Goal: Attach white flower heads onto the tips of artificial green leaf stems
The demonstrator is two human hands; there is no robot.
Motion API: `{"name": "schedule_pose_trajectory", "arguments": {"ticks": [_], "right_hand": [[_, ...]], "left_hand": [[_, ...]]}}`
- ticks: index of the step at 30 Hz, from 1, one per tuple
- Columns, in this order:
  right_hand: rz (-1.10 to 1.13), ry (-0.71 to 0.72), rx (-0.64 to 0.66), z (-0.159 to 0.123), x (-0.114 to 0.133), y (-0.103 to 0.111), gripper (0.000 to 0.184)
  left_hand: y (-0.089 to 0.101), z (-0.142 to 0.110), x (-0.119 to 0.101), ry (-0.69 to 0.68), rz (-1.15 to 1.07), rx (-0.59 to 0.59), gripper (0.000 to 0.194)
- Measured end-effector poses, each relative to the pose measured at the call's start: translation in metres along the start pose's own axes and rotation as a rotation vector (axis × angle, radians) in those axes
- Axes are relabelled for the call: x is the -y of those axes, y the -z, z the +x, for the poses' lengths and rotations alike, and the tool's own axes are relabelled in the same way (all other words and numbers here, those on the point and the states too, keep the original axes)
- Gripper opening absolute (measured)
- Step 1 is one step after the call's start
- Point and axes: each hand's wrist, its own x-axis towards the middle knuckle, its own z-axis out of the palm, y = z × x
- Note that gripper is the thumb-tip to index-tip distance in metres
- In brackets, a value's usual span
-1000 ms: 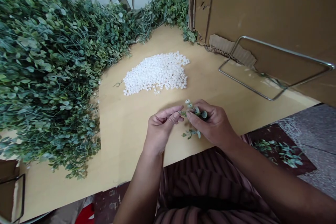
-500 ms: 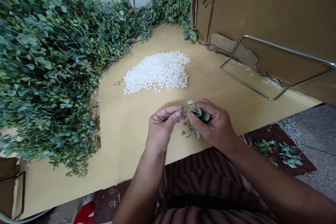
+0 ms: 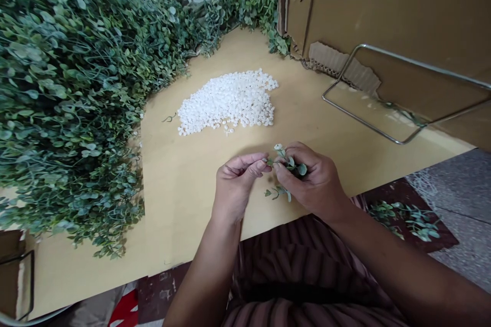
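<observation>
My right hand [image 3: 312,179] is closed around a small sprig of artificial green leaves [image 3: 301,169], with its leaves poking out above and below the fingers. A small white flower-like piece [image 3: 278,147] sits at the top of this sprig. My left hand [image 3: 241,179] is pinched at the sprig's left tip, its fingertips close to my right thumb. Whatever lies between the left fingertips is hidden. Beyond both hands, a pile of small white plastic pieces [image 3: 230,99] is spread on the tan board [image 3: 184,204].
Bushy artificial foliage [image 3: 76,87] heaps along the left and back. A cardboard box [image 3: 391,10] stands at right, with a bent metal wire frame [image 3: 362,117] in front. Loose leafy sprigs [image 3: 412,222] lie low on the right. A tiny stem piece [image 3: 169,118] lies left of the pile.
The view has shifted slightly. My left fingertips have closed a little over the sprig's tip, and a pale speck seen there earlier is now covered. My right hand keeps its hold.
</observation>
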Motion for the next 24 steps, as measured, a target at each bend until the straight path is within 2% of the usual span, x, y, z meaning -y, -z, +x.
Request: {"name": "schedule_pose_trajectory", "arguments": {"ticks": [7, 15, 24], "right_hand": [[0.044, -0.058, 0.029, -0.0005, 0.0017, 0.0002, 0.015], [0.090, -0.052, 0.049, -0.0015, 0.0019, -0.0006, 0.014], [0.064, -0.156, 0.084, -0.0012, 0.0006, 0.0009, 0.020]], "left_hand": [[0.0012, 0.0003, -0.0008, -0.008, 0.032, 0.043, 0.018], [0.0002, 0.0022, -0.0009, -0.041, 0.070, 0.053, 0.019], [0.0009, 0.0031, -0.0001, -0.018, 0.094, 0.082, 0.020]]}}
